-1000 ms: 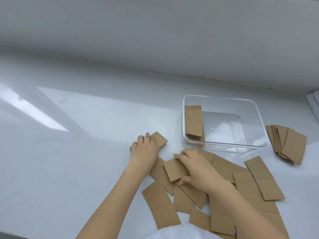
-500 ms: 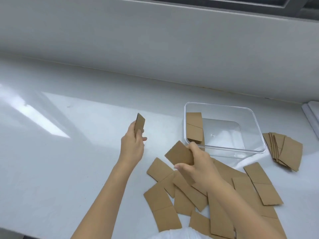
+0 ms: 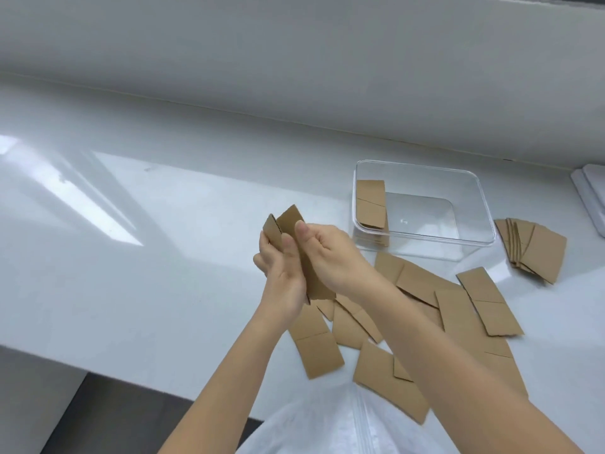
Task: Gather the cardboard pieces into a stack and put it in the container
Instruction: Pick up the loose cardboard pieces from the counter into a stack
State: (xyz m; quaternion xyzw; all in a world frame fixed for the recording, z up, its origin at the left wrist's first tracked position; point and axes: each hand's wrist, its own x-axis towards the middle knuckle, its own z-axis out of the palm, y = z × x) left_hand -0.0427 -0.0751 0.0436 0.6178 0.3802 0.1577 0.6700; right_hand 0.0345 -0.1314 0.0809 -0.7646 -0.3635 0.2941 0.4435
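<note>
Both hands, left (image 3: 278, 267) and right (image 3: 330, 253), pinch two cardboard pieces (image 3: 291, 224) together, held upright above the worktop (image 3: 163, 257). The loose pieces (image 3: 458, 309) lie below and to the right, nearer the right hand; the container (image 3: 422, 165) stands beyond them.

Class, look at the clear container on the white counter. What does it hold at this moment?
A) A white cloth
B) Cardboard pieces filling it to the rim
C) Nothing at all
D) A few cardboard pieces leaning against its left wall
D: the clear container holds only a few cardboard pieces propped against its left wall, and the rest of its floor is bare.
</note>
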